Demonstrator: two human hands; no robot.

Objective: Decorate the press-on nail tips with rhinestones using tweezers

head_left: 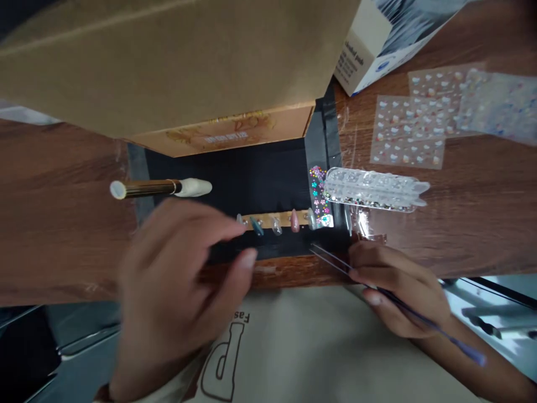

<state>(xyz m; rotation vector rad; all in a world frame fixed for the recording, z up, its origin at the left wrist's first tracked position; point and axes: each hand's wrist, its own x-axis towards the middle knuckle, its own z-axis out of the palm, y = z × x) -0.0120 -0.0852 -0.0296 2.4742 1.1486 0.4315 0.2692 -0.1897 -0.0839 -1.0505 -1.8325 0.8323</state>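
My left hand (pixel 176 285) is slightly blurred, with thumb and forefinger apart and nothing visible between them. Its forefinger tip is beside or touching the left end of a tan strip (pixel 265 220) that bears several false nails, among them a dark teal nail (pixel 257 226) and a pink nail (pixel 295 220). In my right hand (pixel 398 285) are tweezers (pixel 331 260), their tips slightly spread and pointing left, just below the strip's right end. A sheet of colourful flower gems (pixel 318 193) lies at that end, beside a clear case of rhinestones (pixel 369 190).
A large cardboard box (pixel 184 61) stands at the back of the black mat (pixel 260 173). A bottle with a gold cap (pixel 151 188) lies on the left. Sticker sheets (pixel 406 131), a clear bag (pixel 499 106) and an alcohol pad box (pixel 369 56) occupy the right.
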